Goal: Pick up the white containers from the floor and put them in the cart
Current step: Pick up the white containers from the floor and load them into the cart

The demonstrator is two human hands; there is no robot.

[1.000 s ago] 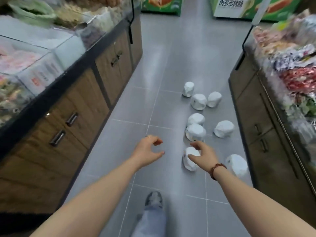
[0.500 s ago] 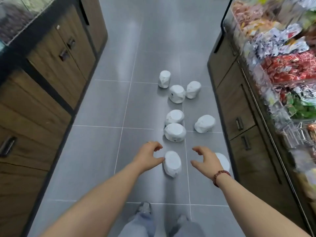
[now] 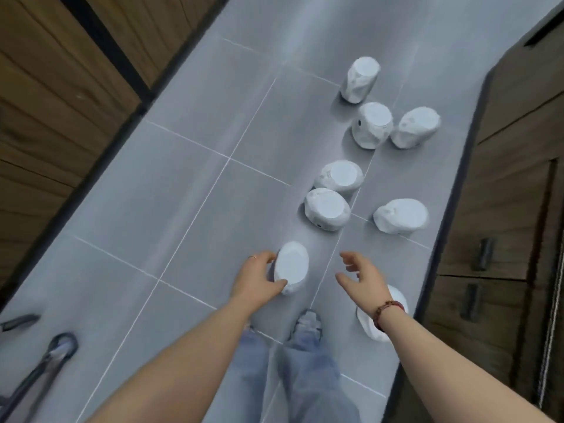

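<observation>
Several white containers lie scattered on the grey tiled floor. The nearest container (image 3: 292,265) lies on its side in front of my feet. My left hand (image 3: 256,277) curls around its left side, thumb and fingers touching it. My right hand (image 3: 361,276) hovers open to its right, a gap between the fingers and the container. Another container (image 3: 370,323) lies partly hidden under my right wrist. A pair (image 3: 327,209) sits further ahead, one (image 3: 401,215) to their right, and three more (image 3: 372,125) beyond. A metal cart frame (image 3: 36,370) shows at the lower left.
Wooden cabinets (image 3: 61,80) with a dark plinth line the aisle's left side. Cabinets with dark handles (image 3: 485,253) line the right side. My legs in jeans and a shoe (image 3: 308,323) stand just behind the nearest container.
The view has tilted down and come closer to the floor. My left hand has closed in onto the nearest container's side. My right hand stays open beside it.
</observation>
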